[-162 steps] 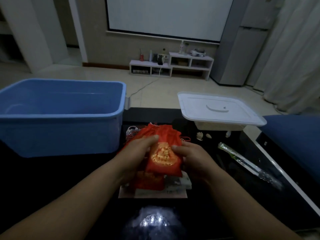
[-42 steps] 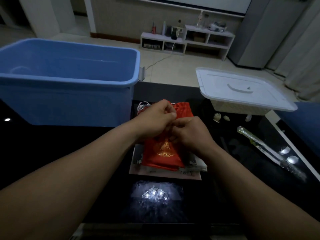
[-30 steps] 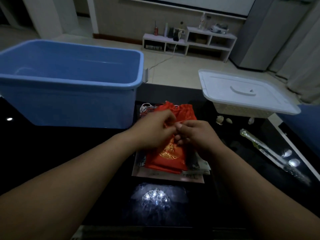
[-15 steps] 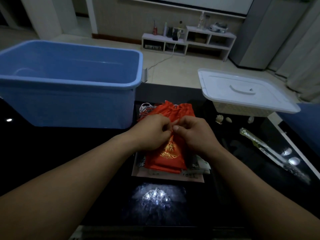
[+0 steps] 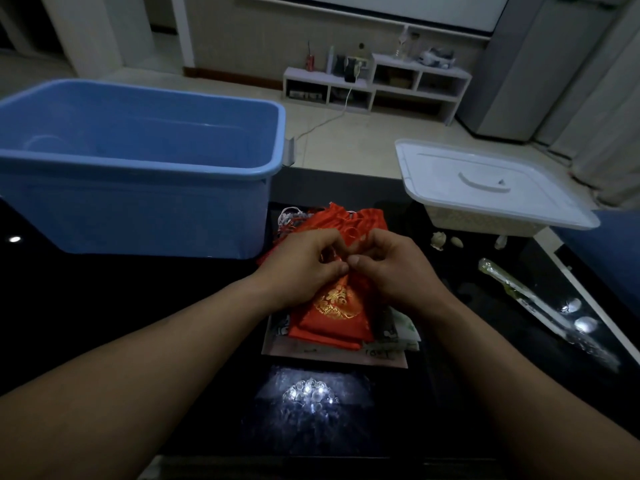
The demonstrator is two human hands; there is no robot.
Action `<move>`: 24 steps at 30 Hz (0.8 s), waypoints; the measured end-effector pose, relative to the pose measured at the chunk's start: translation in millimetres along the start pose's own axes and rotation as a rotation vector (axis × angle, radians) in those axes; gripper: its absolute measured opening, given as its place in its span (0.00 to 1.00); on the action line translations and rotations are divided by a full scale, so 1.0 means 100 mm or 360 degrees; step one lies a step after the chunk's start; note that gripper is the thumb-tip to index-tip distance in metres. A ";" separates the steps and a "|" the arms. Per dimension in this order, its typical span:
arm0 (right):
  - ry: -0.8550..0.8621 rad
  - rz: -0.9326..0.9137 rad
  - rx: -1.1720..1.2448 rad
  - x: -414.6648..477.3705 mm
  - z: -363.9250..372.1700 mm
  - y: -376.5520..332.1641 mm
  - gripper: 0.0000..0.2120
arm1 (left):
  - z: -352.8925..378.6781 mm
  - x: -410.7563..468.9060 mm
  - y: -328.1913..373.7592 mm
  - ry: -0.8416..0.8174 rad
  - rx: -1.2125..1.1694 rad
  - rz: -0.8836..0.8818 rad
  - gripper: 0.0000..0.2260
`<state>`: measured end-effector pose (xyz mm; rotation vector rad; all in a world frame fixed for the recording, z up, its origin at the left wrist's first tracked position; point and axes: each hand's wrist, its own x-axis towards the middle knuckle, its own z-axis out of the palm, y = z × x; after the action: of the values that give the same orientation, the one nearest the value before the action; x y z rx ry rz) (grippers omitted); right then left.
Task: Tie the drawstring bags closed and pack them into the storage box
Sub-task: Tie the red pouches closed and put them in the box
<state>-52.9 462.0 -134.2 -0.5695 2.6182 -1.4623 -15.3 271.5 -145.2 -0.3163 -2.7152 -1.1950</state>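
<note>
bag: red drawstring bag (image 5: 334, 308) with a gold emblem lay in the middle of the tabletop (image 5: 121, 299), mouth pointing away from the person, on top of a pile.
drawstring: thin red drawstring (image 5: 351, 233) looped up just past the knuckles, at the bag's gathered neck; a knot could not be made out.
left hand: left hand (image 5: 304, 268) sat on the bag's neck, fingers curled in, thumb and forefinger pinching the drawstring.
right hand: right hand (image 5: 394, 268) mirrored it, fingers curled, also pinching the drawstring; the two thumb tips were touching over the neck.
pile: flat sheets (image 5: 332, 355) with pale printed pieces lay under the bag; how many, could not tell.
other bags: more red fabric (image 5: 370, 216) was bunched just beyond the hands, with a tangle of whitish cord (image 5: 289, 216) to its left.
storage box: blue storage box (image 5: 138, 209) stood open-topped on the tabletop, to the left and beyond the bag, its near right corner close to the red fabric.
lid: white lid (image 5: 485, 181) with a moulded handle rested on a pale basket (image 5: 481, 225), to the right and beyond the bag, well apart from the blue storage box.
small bits: a few pale shell-like pieces (image 5: 438, 241) lay near the basket's front.
wrapped rod: a long item in clear plastic (image 5: 519, 292) lay diagonally on the right side.
glare: a lamp reflection (image 5: 311, 393) showed on the glossy black surface nearer than the pile.
background: low white shelf unit (image 5: 377, 81) stood against the far wall.
</note>
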 end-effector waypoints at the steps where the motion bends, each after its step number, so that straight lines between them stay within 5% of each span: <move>1: 0.0004 -0.0023 -0.0018 0.00 0.00 0.00 0.04 | 0.01 0.00 -0.01 0.0003 -0.0006 0.0031 0.04; 24: 0.0245 -0.0121 -0.0014 -0.09 0.09 0.08 0.04 | 0.28 -0.03 -0.02 0.0321 0.0339 0.0155 0.06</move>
<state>-44.8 461.8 -146.0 -0.5861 2.7482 -1.5778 -15.0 290.7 -166.3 -0.2794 -2.5883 -0.8531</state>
